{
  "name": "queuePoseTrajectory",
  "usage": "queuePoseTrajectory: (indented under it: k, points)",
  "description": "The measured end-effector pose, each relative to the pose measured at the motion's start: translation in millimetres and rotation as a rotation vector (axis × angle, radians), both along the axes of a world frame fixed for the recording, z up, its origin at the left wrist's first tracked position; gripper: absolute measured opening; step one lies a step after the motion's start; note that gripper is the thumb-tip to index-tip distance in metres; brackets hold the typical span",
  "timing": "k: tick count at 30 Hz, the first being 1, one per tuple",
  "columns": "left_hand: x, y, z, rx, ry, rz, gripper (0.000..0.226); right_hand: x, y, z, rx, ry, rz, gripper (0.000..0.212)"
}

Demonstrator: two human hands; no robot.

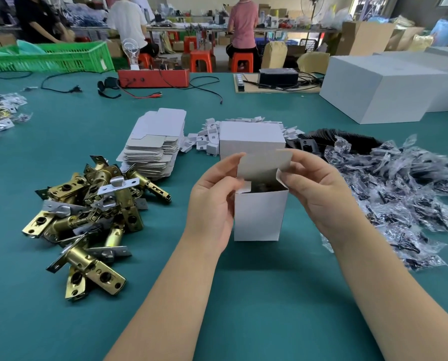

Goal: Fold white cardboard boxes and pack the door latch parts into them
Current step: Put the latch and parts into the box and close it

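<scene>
Head-worn view, down over table (243,308)

- The small white box (260,214) stands open, yet its dark contents cannot be made out.
- The left hand (212,201) covers the box's left edge.
- The clear bags (410,201) run off the right edge; their dark contents blur.

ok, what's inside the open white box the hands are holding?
Through the open top of the white box, something dark with a brassy glint shows, too shadowed to identify. The walls hide everything lower. The left hand and right hand hold its flaps.
</scene>
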State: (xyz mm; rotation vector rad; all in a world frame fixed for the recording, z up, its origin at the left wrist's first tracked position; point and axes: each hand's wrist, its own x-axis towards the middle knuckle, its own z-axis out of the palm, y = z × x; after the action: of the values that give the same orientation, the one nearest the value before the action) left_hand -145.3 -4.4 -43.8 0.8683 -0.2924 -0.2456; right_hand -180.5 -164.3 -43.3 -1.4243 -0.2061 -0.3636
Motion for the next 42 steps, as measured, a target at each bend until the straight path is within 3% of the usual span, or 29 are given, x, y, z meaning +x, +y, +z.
queuePoseTrajectory:
  k: [7, 10, 13, 16, 20, 26, 30, 35, 42]
  points:
    - [0.4, -3.6, -2.0, 0.054, -0.025, 0.013, 0.047, 0.5, 3.5, -1.3, -0.007, 0.080, 0.160, 0.052]
    - [-1.3, -2.7, -2.4, 0.139, -0.073, 0.042, 0.047, -0.8, 6.1, -0.8, -0.049, -0.023, 0.065, 0.055]
    - [-4.8, 0.5, -1.2, 0.196, -0.209, -0.007, 0.023, -2.9, 0.9, 1.9, -0.165, -0.101, 0.061, 0.039]
    - [-5.9, 1.3, -2.8, 0.321, -0.309, 0.025, 0.015, -5.9, -5.0, 3.8, -0.220, -0.062, 0.142, 0.038]
    - [-2.2, 1.4, -6.8, 0.421, -0.379, 0.098, 0.022, -6.5, -6.4, 3.0, -0.264, -0.018, 0.072, 0.018]
    - [-0.1, 5.5, -7.8, 0.508, -0.490, 0.218, 0.025, -5.3, -4.7, 3.0, -0.296, -0.028, -0.043, 0.028]
    - [-5.6, 4.3, -4.9, 0.516, -0.523, 0.296, 0.019, -7.3, 5.1, 3.7, -0.292, -0.048, -0.112, 0.014]
    - [-8.0, 4.2, -1.3, 0.462, -0.525, 0.310, 0.019, -7.5, 10.2, 4.8, -0.335, -0.106, -0.210, 0.014]
    - [-1.6, 7.4, -3.9, 0.502, -0.572, 0.217, 0.012, -7.0, -1.3, 5.5, -0.330, -0.077, -0.134, 0.010]
